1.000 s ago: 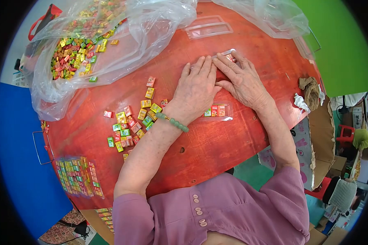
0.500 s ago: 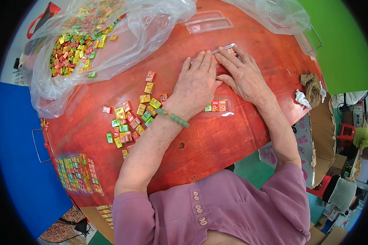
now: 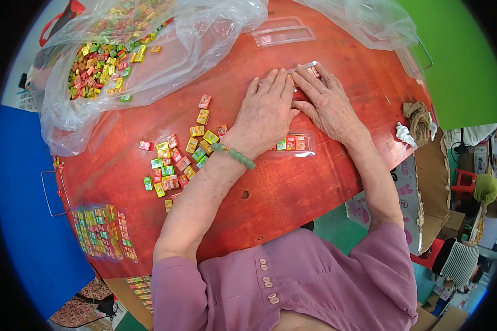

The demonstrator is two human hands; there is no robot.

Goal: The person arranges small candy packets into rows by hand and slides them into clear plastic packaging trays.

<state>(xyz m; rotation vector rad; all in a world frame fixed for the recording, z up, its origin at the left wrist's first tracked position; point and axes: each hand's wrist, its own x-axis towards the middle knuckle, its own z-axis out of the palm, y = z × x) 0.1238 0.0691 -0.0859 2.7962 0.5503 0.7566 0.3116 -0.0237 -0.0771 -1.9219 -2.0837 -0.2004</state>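
My left hand, with a green bead bracelet at its wrist, lies flat with fingers stretched forward. Beside it my right hand is also flat, its fingers spread. Both press on a clear plastic tray holding small printed boxes; most of it is hidden under the fingers. Closer to my body, partly behind my left wrist, another clear tray holds small red and green boxes. Left of my left forearm, several loose red, yellow and green boxes are scattered on the red table.
A large clear plastic bag full of small boxes lies at the back left. Empty clear trays sit at the back. Filled packs are stacked at the left edge. Crumpled brown cloth lies at the right edge.
The view shifts very slightly. Both hands stay flat in the same place on the tray, and the boxes stay where they were.
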